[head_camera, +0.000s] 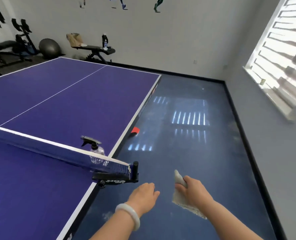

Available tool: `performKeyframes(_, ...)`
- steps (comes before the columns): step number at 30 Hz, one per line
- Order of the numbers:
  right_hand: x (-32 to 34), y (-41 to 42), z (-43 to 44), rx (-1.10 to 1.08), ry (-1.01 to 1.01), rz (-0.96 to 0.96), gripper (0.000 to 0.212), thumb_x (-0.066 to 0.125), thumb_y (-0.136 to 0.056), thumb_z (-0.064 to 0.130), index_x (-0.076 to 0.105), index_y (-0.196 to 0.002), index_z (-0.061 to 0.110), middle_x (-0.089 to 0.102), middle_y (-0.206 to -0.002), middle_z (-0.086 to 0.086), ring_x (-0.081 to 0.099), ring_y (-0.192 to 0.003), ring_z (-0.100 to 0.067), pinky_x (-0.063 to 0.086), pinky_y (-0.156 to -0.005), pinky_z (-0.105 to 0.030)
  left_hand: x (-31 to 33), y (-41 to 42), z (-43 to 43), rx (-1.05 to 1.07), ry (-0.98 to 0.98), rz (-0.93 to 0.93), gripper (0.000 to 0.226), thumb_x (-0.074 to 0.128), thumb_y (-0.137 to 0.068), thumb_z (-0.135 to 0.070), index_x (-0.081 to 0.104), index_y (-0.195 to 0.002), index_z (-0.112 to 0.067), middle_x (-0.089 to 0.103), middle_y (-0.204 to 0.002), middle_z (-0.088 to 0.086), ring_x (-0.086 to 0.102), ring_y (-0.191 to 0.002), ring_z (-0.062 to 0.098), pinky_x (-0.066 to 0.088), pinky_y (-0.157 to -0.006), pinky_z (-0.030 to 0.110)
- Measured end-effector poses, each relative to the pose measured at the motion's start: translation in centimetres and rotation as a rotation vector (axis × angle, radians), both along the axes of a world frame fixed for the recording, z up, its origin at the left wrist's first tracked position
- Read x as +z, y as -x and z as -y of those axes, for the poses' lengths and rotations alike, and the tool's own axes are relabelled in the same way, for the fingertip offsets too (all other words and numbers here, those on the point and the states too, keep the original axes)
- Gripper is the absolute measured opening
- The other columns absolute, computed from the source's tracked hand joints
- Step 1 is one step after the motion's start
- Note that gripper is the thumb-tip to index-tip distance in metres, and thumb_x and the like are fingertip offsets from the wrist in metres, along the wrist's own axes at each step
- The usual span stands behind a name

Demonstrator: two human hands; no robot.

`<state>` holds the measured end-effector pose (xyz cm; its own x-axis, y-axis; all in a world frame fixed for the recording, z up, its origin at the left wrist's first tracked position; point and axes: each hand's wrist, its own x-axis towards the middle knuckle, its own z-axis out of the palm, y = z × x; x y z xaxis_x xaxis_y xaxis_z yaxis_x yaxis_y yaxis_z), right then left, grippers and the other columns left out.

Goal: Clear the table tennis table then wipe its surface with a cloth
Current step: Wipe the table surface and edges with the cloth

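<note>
The purple table tennis table (60, 101) fills the left, with its net (45, 148) running to a black clamp post (135, 170) at the near right edge. A clear spray bottle (95, 148) with a black trigger stands on the table just behind the net, near that edge. My right hand (193, 191) grips a pale folded cloth (180, 196) over the floor, right of the post. My left hand (143, 196), wearing a pale bangle, hangs empty with fingers loosely curled, just off the table's side edge below the post.
A red paddle (135, 131) pokes out from under the table's right edge. Blue floor (195, 153) stretches to the right wall with a bright window (282, 58). A weight bench (93, 49) with a bag and bottle, a grey exercise ball (49, 48) and gym gear stand at the back.
</note>
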<state>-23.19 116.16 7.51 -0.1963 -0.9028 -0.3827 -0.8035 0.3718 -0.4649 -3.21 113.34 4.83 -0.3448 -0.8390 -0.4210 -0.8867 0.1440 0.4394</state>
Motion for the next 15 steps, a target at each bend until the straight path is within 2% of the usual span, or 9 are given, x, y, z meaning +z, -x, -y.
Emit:
performKeyframes(4,0.3,4.9,4.4,-0.071,-0.010,0.017,0.031,0.049,-0.094,0.038,0.037,-0.073,0.018,0.046,-0.071,0.005,0.039,-0.060,-0.013,0.033,-0.058,-0.027,0.5,4.8,6.1,-0.060,-0.004,0.021,0.038,0.037,-0.103,-0.041,0.054,-0.114,-0.009,0.058,-0.117,0.007,0.057,-0.106,0.027,0.046,-0.091,0.039)
performKeyframes(8,-0.8,10.1,9.8,-0.079,-0.040,0.031,0.028,0.049,-0.093,0.037,0.039,-0.076,0.018,0.048,-0.075,0.005,0.041,-0.063,-0.014,0.035,-0.061,-0.028,-0.5,9.2,11.7,-0.049,-0.054,0.035,0.039,0.035,-0.102,-0.045,0.055,-0.112,-0.012,0.059,-0.111,0.002,0.055,-0.092,0.020,0.047,-0.085,0.036)
performKeyframes(15,-2.1,17.2,22.6,0.156,-0.039,0.042,0.026,0.048,-0.096,0.038,0.055,-0.090,0.013,0.061,-0.084,0.000,0.052,-0.070,-0.016,0.040,-0.063,-0.030,-1.6,13.2,18.5,0.233,-0.051,0.022,0.038,0.037,-0.101,-0.045,0.058,-0.102,-0.012,0.063,-0.104,0.001,0.050,-0.078,0.016,0.042,-0.070,0.030)
